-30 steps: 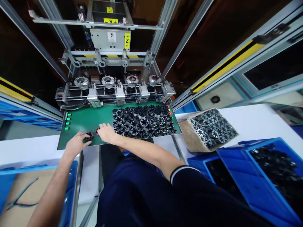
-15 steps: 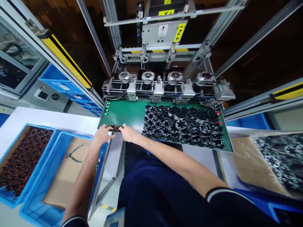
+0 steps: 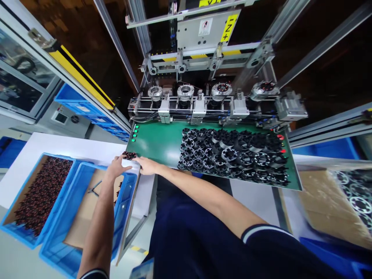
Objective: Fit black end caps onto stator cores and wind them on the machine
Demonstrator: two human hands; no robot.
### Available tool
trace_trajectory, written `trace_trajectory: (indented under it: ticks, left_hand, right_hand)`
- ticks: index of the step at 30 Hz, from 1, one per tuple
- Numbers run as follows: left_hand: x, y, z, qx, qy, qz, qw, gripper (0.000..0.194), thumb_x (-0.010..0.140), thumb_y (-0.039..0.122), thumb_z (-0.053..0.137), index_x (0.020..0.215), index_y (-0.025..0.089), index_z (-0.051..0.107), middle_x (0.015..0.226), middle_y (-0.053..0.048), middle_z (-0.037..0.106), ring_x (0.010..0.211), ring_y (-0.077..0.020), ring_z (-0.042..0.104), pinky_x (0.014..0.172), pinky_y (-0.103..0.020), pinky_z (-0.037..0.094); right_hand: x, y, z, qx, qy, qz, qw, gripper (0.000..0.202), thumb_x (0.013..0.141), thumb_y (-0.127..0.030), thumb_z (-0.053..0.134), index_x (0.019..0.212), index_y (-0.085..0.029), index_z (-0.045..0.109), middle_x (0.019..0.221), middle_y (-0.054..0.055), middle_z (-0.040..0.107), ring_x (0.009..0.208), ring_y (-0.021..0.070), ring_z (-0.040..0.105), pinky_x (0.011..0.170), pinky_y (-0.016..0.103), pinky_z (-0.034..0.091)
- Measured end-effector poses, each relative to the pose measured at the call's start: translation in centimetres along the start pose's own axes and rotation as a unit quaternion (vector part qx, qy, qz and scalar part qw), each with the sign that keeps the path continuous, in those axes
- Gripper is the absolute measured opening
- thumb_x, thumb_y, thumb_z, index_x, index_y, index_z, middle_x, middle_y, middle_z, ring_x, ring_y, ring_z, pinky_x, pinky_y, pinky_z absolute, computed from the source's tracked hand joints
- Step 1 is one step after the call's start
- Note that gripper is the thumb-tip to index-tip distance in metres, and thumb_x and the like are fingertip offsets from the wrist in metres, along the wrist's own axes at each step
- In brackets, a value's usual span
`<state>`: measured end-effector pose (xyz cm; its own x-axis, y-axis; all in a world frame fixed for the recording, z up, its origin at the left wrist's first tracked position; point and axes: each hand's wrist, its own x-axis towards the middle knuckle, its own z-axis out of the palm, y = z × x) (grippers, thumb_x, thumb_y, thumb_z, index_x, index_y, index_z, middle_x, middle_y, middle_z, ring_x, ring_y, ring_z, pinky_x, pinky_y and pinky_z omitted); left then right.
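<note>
small parts: dark, near-black, with reddish-brown bits, jagged outline, bunched in a short row; count and fine detail too small to tell
position: between the two hands, at the near left corner of the green tray; touching tray or lifted, cannot tell
left hand: grasping, fingers at left end of small parts, thumb stuck out toward the body
right hand: grasping, fingertips at right end of small parts, thumb grip hidden
black rings: stacked close on middle and right of green tray, toothed, some with pale faces
green buttons: lit, in a line at tray's left edge
ring fixtures: four metal ones behind tray, the two on the right with red and dark bits on top
outer blue bin: full of dark parts with red-brown bits, same colouring as small parts
inner blue bin: cardboard inside, pliers on it, a few dark pieces partly behind left forearm
</note>
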<state>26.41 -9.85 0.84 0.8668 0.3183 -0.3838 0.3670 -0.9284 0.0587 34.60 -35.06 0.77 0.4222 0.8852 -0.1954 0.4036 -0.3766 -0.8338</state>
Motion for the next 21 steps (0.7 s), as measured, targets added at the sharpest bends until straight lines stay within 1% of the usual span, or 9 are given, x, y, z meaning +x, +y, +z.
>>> trace_trajectory:
  ticks: [2, 5, 7, 9, 12, 14, 15, 18, 21]
  left_hand:
    - [-0.6, 0.7, -1.2, -0.008, 0.017, 0.007, 1.0, 0.082, 0.094, 0.047, 0.095, 0.165, 0.017, 0.068, 0.154, -0.022, 0.075, 0.144, -0.0403, 0.08, 0.129, -0.053, 0.065]
    - [-0.9, 2.6, -3.7, -0.028, 0.059, 0.046, 0.997, 0.076, 0.094, 0.053, 0.085, 0.16, 0.019, 0.068, 0.152, -0.024, 0.074, 0.151, -0.047, 0.076, 0.136, -0.059, 0.06]
    - [-0.3, 5.2, -5.8, -0.048, 0.083, 0.102, 0.99, 0.074, 0.098, 0.061, 0.077, 0.161, 0.023, 0.067, 0.157, -0.022, 0.072, 0.159, -0.0456, 0.07, 0.142, -0.059, 0.054]
    - [0.8, 9.6, -8.3, -0.074, 0.105, 0.184, 0.974, 0.069, 0.104, 0.068, 0.07, 0.161, 0.028, 0.067, 0.163, -0.017, 0.072, 0.161, -0.0414, 0.068, 0.145, -0.054, 0.051]
    - [3.1, 19.8, -12.3, -0.102, 0.133, 0.317, 0.933, 0.06, 0.109, 0.072, 0.069, 0.153, 0.031, 0.073, 0.157, -0.01, 0.078, 0.151, -0.0381, 0.074, 0.138, -0.05, 0.056]
    - [5.1, 28.4, -14.7, -0.086, 0.123, 0.378, 0.913, 0.057, 0.112, 0.067, 0.071, 0.153, 0.029, 0.076, 0.156, -0.01, 0.078, 0.146, -0.0364, 0.076, 0.134, -0.05, 0.058]
    - [6.2, 32.8, -15.7, -0.069, 0.121, 0.392, 0.909, 0.056, 0.113, 0.062, 0.074, 0.156, 0.027, 0.075, 0.159, -0.011, 0.077, 0.148, -0.0366, 0.075, 0.134, -0.05, 0.057]
    - [9.9, 45.0, -17.0, -0.024, 0.11, 0.383, 0.917, 0.066, 0.111, 0.052, 0.082, 0.17, 0.025, 0.07, 0.156, -0.015, 0.075, 0.145, -0.0367, 0.076, 0.132, -0.049, 0.057]
    - [13.5, 53.5, -16.6, 0.015, 0.093, 0.348, 0.933, 0.076, 0.112, 0.054, 0.083, 0.178, 0.021, 0.066, 0.163, -0.024, 0.07, 0.146, -0.0406, 0.078, 0.129, -0.05, 0.059]
  right_hand:
    - [-3.2, 0.1, -1.1, 0.014, -0.013, -0.027, 0.999, 0.064, 0.104, -0.012, 0.088, 0.166, -0.014, 0.071, 0.153, 0.019, 0.081, 0.138, 0.0324, 0.081, 0.128, 0.053, 0.065]
    - [-10.5, 0.9, -5.0, 0.034, -0.03, -0.069, 0.997, 0.062, 0.103, -0.019, 0.091, 0.163, -0.024, 0.077, 0.155, 0.013, 0.083, 0.136, 0.0277, 0.083, 0.127, 0.043, 0.064]
    - [-16.6, 1.7, -9.6, 0.048, -0.038, -0.087, 0.994, 0.059, 0.107, -0.024, 0.09, 0.164, -0.03, 0.078, 0.155, 0.009, 0.085, 0.129, 0.0241, 0.086, 0.121, 0.038, 0.066]
    - [-22.6, 2.7, -15.8, 0.065, -0.039, -0.088, 0.993, 0.056, 0.114, -0.026, 0.08, 0.169, -0.028, 0.076, 0.158, 0.011, 0.086, 0.131, 0.0233, 0.088, 0.117, 0.036, 0.067]
    - [-29.4, 4.9, -26.5, -0.092, 0.089, 0.118, 0.985, 0.053, 0.117, -0.031, 0.077, 0.17, -0.029, 0.076, 0.139, 0.008, 0.092, 0.111, 0.0207, 0.091, 0.108, 0.034, 0.068]
    - [-31.9, 7.1, -33.1, -0.239, 0.188, 0.311, 0.901, 0.054, 0.118, -0.028, 0.074, 0.172, -0.029, 0.073, 0.135, 0.008, 0.093, 0.12, 0.0246, 0.09, 0.116, 0.038, 0.065]
    - [-32.6, 8.3, -35.8, -0.266, 0.221, 0.359, 0.867, 0.057, 0.119, -0.025, 0.068, 0.176, -0.022, 0.068, 0.142, 0.016, 0.09, 0.132, 0.0317, 0.087, 0.122, 0.046, 0.063]
    - [-33.1, 12.4, -41.3, -0.29, 0.261, 0.429, 0.815, 0.064, 0.115, -0.016, 0.068, 0.179, -0.011, 0.062, 0.159, 0.03, 0.08, 0.151, 0.0434, 0.079, 0.127, 0.054, 0.06]
    - [-32.6, 16.2, -43.5, -0.268, 0.244, 0.458, 0.812, 0.061, 0.112, -0.017, 0.079, 0.172, -0.012, 0.067, 0.151, 0.024, 0.084, 0.139, 0.0369, 0.084, 0.121, 0.049, 0.064]
